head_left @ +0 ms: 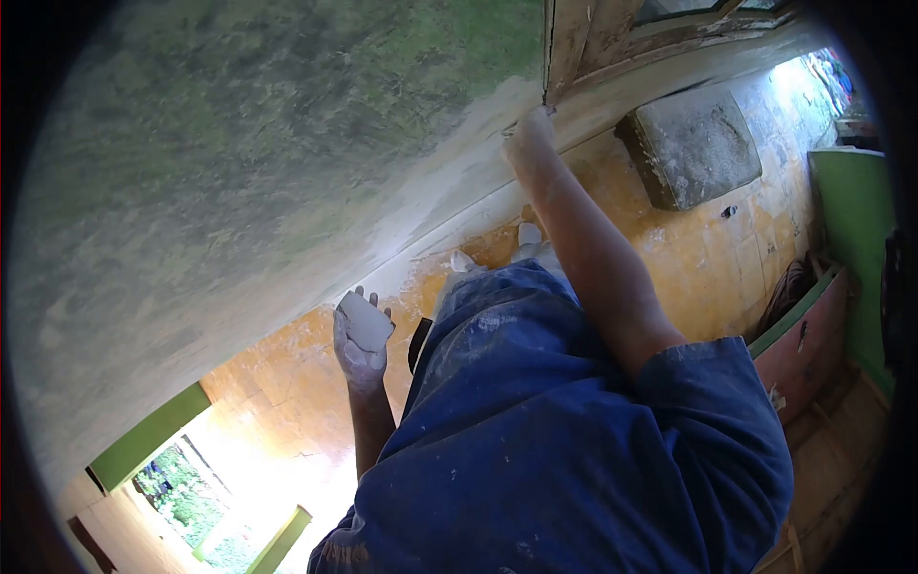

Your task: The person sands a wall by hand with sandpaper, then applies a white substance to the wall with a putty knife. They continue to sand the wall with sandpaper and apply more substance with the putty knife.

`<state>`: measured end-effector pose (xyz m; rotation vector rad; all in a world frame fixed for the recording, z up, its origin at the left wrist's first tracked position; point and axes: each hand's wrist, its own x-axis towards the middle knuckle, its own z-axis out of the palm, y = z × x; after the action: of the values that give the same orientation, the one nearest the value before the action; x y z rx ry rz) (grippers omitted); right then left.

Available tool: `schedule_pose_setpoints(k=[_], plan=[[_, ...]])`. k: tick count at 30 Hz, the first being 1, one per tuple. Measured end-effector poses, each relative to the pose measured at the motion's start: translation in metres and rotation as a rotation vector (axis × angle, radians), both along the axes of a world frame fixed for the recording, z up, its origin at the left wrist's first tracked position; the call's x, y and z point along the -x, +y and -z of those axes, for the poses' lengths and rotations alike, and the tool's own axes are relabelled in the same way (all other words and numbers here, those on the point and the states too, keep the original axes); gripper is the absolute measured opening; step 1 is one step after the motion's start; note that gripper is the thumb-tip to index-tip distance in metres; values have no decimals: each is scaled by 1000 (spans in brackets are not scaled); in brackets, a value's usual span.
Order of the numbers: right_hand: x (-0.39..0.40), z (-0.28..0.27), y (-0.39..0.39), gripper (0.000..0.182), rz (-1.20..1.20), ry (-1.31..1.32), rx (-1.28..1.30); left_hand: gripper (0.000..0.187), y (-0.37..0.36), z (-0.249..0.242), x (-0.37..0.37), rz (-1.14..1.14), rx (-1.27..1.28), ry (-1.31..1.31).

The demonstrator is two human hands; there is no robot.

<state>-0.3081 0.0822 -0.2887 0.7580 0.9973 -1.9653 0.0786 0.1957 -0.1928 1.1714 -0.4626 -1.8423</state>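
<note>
My left hand [360, 356], dusted white, is held palm up beside the wall. Its fingers curl around a flat, pale grey-white piece coated with what looks like putty [365, 323], and the fingertips show past its far edge. My right hand [529, 137] is stretched out to the wall [287, 143], at the lower corner of the wooden window frame [598, 43]. White powder covers this hand, and its fingers are closed against the wall; what they hold I cannot make out. Pale smears mark the wall's green-grey surface around it.
A dusty dark block-like seat [690, 148] stands on the orange tiled floor [684, 258] by the wall. A wooden box [808, 340] with dark coiled material is at the right, before a green panel [851, 230]. An opening [196, 493] shows greenery at lower left.
</note>
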Motion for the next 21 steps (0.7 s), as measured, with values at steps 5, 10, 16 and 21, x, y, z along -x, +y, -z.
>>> schedule_pose_setpoints(k=[5,10,16,21], plan=[[-14,-1,-4,41,46,77,-27,46,-7,-4,-16,-8,-45,-68],[3,-9,-7,46,32,-217,-190,48,-15,-12,-22,59,-5,-106],[-25,22,-16,54,89,78,-137,49,-30,-13,-30,99,-8,-98],[-20,2,-12,56,55,-43,-56,48,-43,-14,-35,150,33,-97]])
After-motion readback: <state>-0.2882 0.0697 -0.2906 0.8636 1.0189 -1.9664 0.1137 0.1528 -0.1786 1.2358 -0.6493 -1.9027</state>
